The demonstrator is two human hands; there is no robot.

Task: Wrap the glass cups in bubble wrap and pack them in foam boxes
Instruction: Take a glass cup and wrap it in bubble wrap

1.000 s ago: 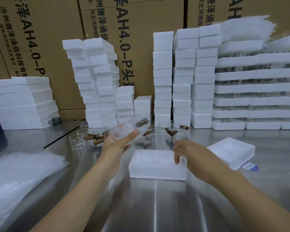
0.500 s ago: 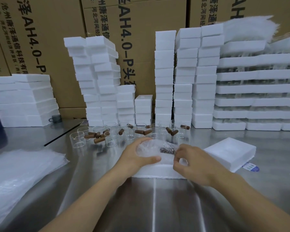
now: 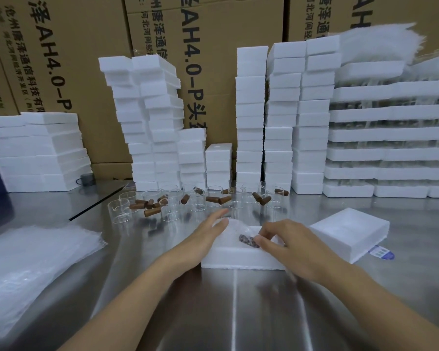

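Left hand rests straight-fingered on the wrapped cup; right hand has its grip pinching it.

sideways black print on the left cardboard box, upper left of the frame, read "ah4.0-p" beside chinese characters. the middle cardboard box bore the same code. the blue label, lower right, was too small to read.

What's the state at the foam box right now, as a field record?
Left hand: flat, pressing on the wrapped cup
Right hand: fingers curled, pinching the wrap near its brown handle
Foam box: open, wrapped cup inside
Foam lid: lying to the box's right
Bare cups: row behind the box
Bubble wrap stack: far left
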